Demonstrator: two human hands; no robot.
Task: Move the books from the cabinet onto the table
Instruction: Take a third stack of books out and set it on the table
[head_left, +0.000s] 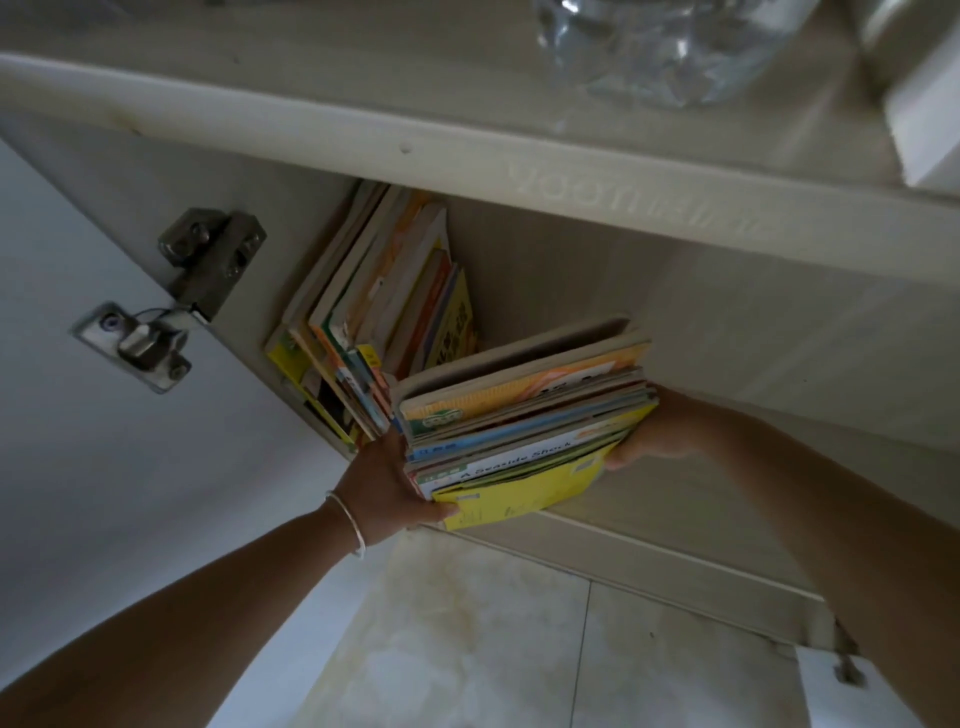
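Observation:
A thick bundle of thin picture books (524, 415), yellow cover on its near side, is tilted out at the mouth of the open cabinet (597, 260). My left hand (387, 486), with a silver bangle on the wrist, grips the bundle's spine end. My right hand (657, 434) holds its far end, fingers partly hidden behind the books. A second group of books (379, 312) stands leaning against the cabinet's left wall, deeper inside.
The cabinet door (104, 415) is swung open on the left, with two metal hinges (208, 260) showing. Above is the cabinet's top board (467, 150) with a clear plastic bottle (670, 47) and a white box (924, 119). Pale floor tiles (493, 649) lie below.

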